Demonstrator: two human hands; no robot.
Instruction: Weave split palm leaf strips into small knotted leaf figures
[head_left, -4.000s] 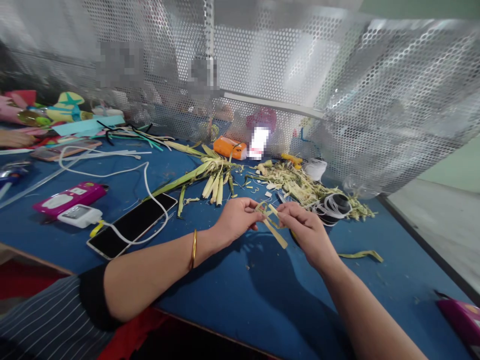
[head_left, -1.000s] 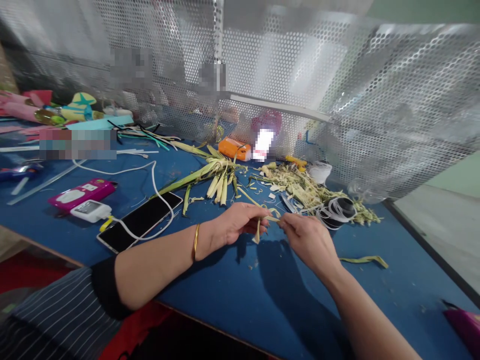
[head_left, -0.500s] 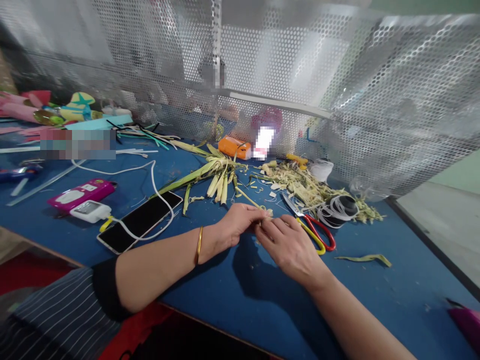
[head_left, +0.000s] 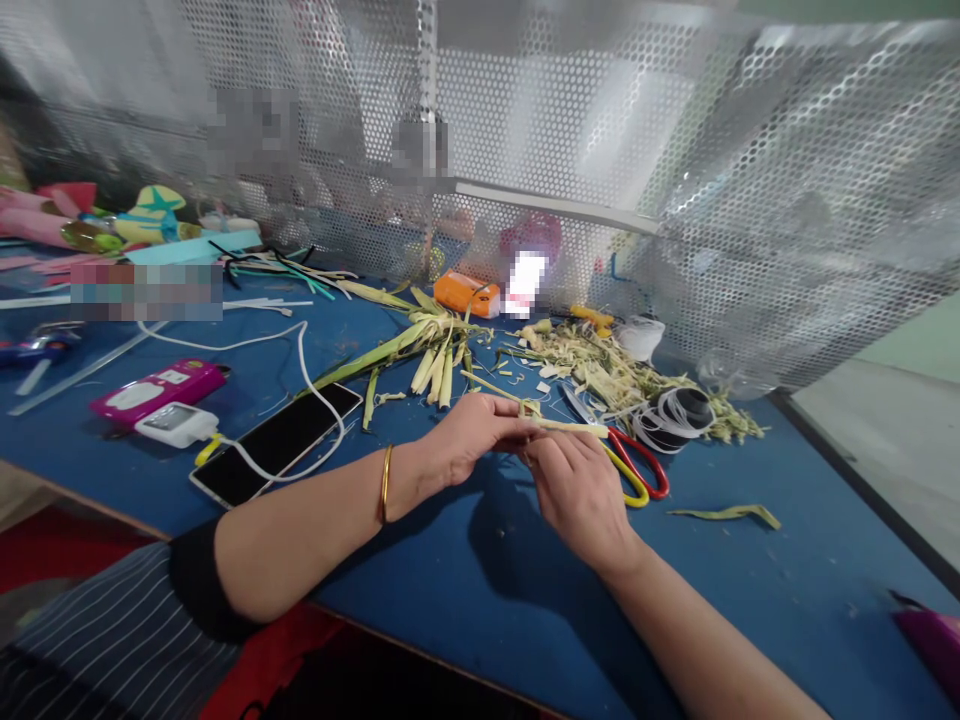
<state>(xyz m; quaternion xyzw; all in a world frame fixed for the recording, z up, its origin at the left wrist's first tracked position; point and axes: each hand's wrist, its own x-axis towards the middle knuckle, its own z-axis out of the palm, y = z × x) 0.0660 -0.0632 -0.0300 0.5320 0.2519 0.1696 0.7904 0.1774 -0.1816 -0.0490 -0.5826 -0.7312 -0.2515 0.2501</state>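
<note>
My left hand (head_left: 476,438) is closed, with thumb and fingers pinching a pale plant strip (head_left: 574,428) above the table. Fingers of my right hand (head_left: 581,492) are curled in against the same strip just below it, meeting the left fingertips. One flat end points right over the right knuckles, while a thin pale stalk (head_left: 487,384) sticks out to the left. The fingers hide the middle of the piece. Behind my right hand lie scissors (head_left: 643,470) with red and yellow handles. Green leaves with cut pale stalks (head_left: 435,345) lie beyond my left hand.
Shredded plant scraps (head_left: 600,365) and a spool of white cord (head_left: 675,418) lie back right. On the left are a dark phone (head_left: 281,440), a magenta case (head_left: 161,388) and a white cable (head_left: 306,360). A perforated silvery screen (head_left: 555,130) borders the blue table (head_left: 420,560).
The strip's flat end now extends rightward above my right hand, where it was not visible before. My right hand has lowered slightly and its fingers have shifted; the left keeps its pinch.
</note>
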